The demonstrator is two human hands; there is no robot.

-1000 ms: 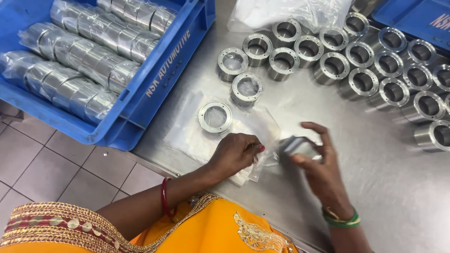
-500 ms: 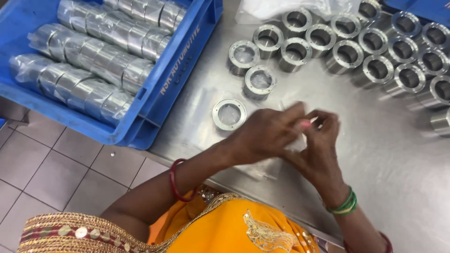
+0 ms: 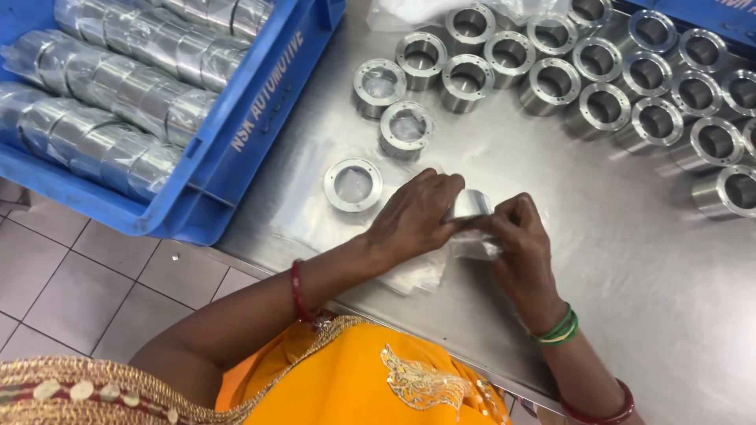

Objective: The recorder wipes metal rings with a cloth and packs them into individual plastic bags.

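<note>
Both our hands meet over the steel table [image 3: 630, 315], and between them we hold one metal ring [image 3: 469, 204] that is half inside a clear plastic bag [image 3: 472, 245]: our left hand [image 3: 413, 216] grips it from the left with closed fingers, and our right hand [image 3: 520, 244] pinches the ring and the bag from the right. We see the ring lying on its side, its axis running roughly left to right from one hand toward the other, so both hands are equally near. One flat ring [image 3: 353, 184] rests just left of our left hand, apart from it.
</note>
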